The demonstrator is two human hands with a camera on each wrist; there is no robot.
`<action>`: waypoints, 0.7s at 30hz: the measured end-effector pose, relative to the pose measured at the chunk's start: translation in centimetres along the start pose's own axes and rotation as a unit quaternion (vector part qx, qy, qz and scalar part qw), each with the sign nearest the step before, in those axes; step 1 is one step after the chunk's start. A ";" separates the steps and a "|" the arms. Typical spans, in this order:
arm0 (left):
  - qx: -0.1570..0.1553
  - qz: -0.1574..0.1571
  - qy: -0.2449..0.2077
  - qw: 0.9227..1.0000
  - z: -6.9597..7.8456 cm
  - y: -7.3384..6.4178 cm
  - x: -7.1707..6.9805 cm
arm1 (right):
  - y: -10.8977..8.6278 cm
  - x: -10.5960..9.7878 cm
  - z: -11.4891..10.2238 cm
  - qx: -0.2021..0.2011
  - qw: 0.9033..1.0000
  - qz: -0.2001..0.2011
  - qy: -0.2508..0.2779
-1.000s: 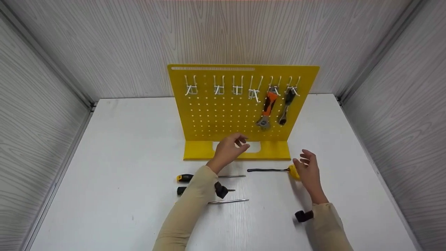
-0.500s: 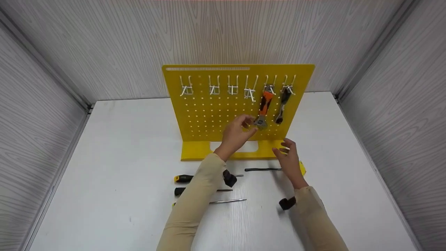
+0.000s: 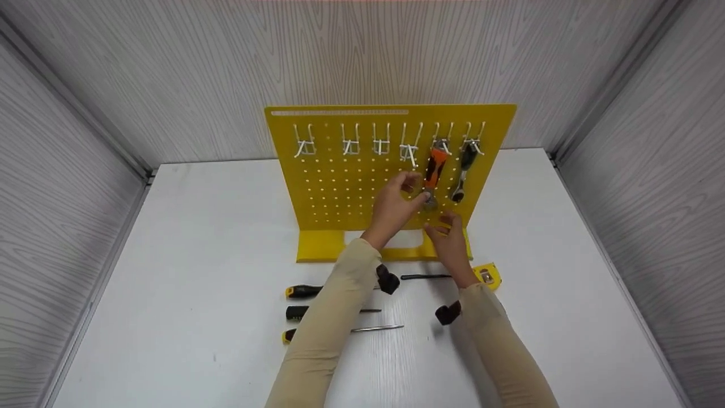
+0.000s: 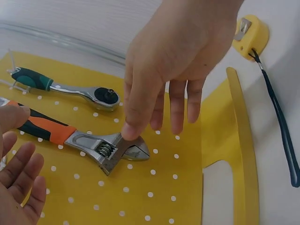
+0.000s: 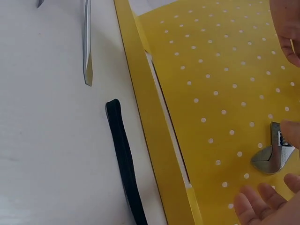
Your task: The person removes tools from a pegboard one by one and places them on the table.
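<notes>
An adjustable wrench (image 3: 435,164) with an orange and black handle hangs head-down from a hook on the yellow pegboard (image 3: 351,187). My left hand (image 3: 393,205) is just left of it, fingers loosely bent; in the left wrist view its thumb overlaps the wrench handle (image 4: 49,126). Lower down, my right hand (image 3: 450,246) reaches toward the wrench head (image 5: 274,154), its thumb and fingers spread apart. In the left wrist view the right thumb overlaps the metal head; contact cannot be told. To the wrench's right hangs a green-handled ratchet (image 3: 465,161).
A yellow tape measure (image 3: 488,276) with a dark strap (image 3: 422,277) lies before the board's right side. Three screwdrivers lie on the white table: the upper (image 3: 303,291), the middle (image 3: 297,313) and the lower (image 3: 289,336). White hooks (image 3: 351,148) line the board's top.
My left hand has risen from the board's base toward the wrench, moving right. My right hand has moved up and left, away from the tape measure. The wrench and ratchet still hang.
</notes>
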State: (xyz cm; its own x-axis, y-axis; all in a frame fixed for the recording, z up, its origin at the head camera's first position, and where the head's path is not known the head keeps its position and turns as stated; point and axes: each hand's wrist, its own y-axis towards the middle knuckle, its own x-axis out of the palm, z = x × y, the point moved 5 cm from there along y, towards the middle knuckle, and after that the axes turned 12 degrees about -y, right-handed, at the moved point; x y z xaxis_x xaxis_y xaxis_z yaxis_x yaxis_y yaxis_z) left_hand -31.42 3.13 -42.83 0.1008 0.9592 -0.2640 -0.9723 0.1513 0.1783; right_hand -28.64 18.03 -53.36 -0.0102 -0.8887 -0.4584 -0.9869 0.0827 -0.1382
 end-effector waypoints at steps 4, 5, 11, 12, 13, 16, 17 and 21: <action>-0.015 -0.006 0.004 1.000 0.2 0.8 0.1 | 0.3 0.3 -0.1 0.016 1.000 -0.009 0.004; -0.020 -0.009 0.008 1.000 0.2 1.0 0.2 | 0.4 0.4 -0.1 0.021 1.000 -0.010 0.007; -0.035 -0.020 0.064 0.997 0.2 1.7 0.2 | 1.1 0.6 -0.6 -0.010 1.000 0.002 0.025; -0.034 -0.017 0.071 0.997 0.2 1.8 0.2 | 1.2 0.5 -0.7 -0.022 0.999 0.007 0.028; -0.031 -0.012 0.076 0.997 0.2 1.9 0.2 | 1.3 0.5 -0.9 -0.033 0.999 0.012 0.031; -0.023 0.000 0.083 0.996 0.1 2.2 0.2 | 1.5 0.5 -1.0 -0.049 0.998 0.021 0.041; -0.022 0.001 0.078 0.997 0.1 2.2 0.3 | 1.6 0.6 -0.9 -0.051 0.997 0.023 0.044; -0.014 -0.006 0.048 0.999 -0.1 2.4 0.7 | 1.8 0.7 -0.8 -0.050 0.997 0.027 0.056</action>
State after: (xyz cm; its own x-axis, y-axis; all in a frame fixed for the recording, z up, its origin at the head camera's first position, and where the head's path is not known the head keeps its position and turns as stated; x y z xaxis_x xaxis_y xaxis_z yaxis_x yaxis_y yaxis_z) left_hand -33.66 4.17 -42.70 0.0934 0.9302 -0.3550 -0.9768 0.1547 0.1482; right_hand -30.57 17.19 -53.24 -0.0768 -0.9290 -0.3621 -0.9954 0.0923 -0.0258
